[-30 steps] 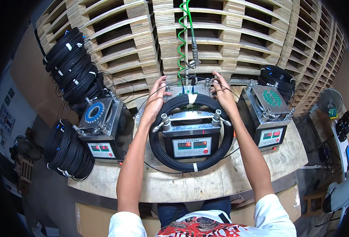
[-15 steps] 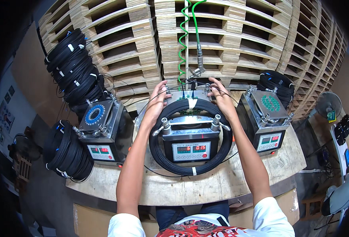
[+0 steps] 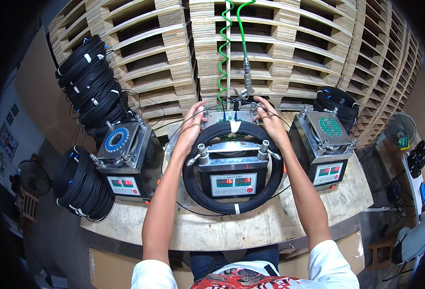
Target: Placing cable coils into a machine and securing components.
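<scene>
One head view: left hand (image 3: 190,127) at the rear-left post (image 3: 204,111) of the central benchtop machine (image 3: 231,166), right hand (image 3: 270,121) at its rear-right post (image 3: 254,108). Fingers curve inward; grasp cannot be determined. Black cable coil (image 3: 189,174) encircles the machine's display panel (image 3: 233,185).

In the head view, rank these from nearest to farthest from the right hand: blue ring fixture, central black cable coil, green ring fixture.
1. Central black cable coil, below-left of the right hand
2. Green ring fixture, on the right
3. Blue ring fixture, far left
</scene>
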Motion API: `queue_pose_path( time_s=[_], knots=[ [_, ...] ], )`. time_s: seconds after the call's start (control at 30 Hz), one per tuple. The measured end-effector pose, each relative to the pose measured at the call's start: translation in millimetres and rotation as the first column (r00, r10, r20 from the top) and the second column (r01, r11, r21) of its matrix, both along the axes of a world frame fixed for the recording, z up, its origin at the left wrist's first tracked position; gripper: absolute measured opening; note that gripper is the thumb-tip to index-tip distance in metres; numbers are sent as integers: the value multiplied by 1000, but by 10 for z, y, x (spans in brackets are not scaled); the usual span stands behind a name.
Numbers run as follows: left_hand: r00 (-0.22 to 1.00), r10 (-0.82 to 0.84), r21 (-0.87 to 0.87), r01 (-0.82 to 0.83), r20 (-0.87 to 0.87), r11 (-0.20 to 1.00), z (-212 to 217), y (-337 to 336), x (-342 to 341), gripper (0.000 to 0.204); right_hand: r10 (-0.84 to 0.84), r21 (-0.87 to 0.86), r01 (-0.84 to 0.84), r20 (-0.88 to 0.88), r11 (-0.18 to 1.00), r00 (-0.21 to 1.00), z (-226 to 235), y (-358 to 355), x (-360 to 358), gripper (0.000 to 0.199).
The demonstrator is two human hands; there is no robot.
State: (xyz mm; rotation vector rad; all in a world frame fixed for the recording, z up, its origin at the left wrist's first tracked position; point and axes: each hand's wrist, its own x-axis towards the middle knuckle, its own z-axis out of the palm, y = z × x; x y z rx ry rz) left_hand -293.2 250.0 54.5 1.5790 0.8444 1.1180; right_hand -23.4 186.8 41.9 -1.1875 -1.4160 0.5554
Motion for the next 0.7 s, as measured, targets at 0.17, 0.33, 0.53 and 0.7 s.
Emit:
queue_pose_path(
  time_s=[0.17,0.33,0.53,0.7],
  knots=[
    [1000,0,17,0,-18,1000,30,-32,5,38,30,-57,-36,-95,998,995,38,-58,-41,39],
    [998,-63,42,64,-23,997,36,-57,-4,40,-24,-85,15,-101,996,995,51,-77,-53,41],
    [997,-71,-16,71,31,997,25,-36,18,43,-28,-62,26,-25,998,999,-4,-31,-4,41],
    [999,-33,-2,33,4,999,-9,18,7,43,32,-30,-33,-24,999,999,-39,34,45,40]
  ],
)
